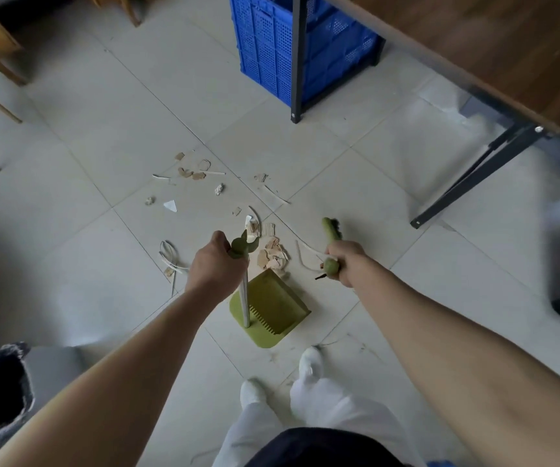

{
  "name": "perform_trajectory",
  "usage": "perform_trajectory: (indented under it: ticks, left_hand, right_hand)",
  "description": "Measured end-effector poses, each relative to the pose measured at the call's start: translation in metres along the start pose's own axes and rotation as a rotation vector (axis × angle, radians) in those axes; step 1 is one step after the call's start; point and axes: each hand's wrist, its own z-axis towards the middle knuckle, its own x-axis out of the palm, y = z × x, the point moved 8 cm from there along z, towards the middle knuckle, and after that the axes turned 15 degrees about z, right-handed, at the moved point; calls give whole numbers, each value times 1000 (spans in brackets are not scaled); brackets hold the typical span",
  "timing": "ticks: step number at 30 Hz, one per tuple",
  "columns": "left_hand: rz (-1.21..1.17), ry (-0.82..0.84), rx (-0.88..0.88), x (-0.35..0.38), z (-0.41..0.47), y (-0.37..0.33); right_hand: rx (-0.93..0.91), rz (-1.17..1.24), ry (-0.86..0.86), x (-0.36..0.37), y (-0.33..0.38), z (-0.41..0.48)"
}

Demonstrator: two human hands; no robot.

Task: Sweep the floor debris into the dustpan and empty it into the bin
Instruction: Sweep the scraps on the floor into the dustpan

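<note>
Two hands apart | left hand grips the olive-green plastic long-handled dustpan standing on the floor | right hand grips the green broom | tan cardboard debris lies at pan's mouth, unswept | we judge: sweep inward next.

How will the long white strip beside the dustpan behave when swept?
Likely light and floppy: the white strip curls loosely on the tile. Probably snags on the broom rather than sliding like the cardboard scraps. Being long, it may hang over the dustpan lip.

White trousers, white shoes, dark top.
</note>
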Motion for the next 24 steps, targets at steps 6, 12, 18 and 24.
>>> perform_trajectory:
  ticks: [6,12,18,24]
  left_hand:
    - [-43,13,-45,-4,-22,44]
    - [-67,37,-72,-7,-37,92]
    - [-95,62,-72,-12,-47,126]
    - [-103,46,-73,-19,-53,152]
  right_hand:
    - [167,80,142,59,-72,-44]
    - [134,123,217,95,-81,-82]
    - [114,226,138,87,-86,-98]
    - [92,286,55,86,-96,-98]
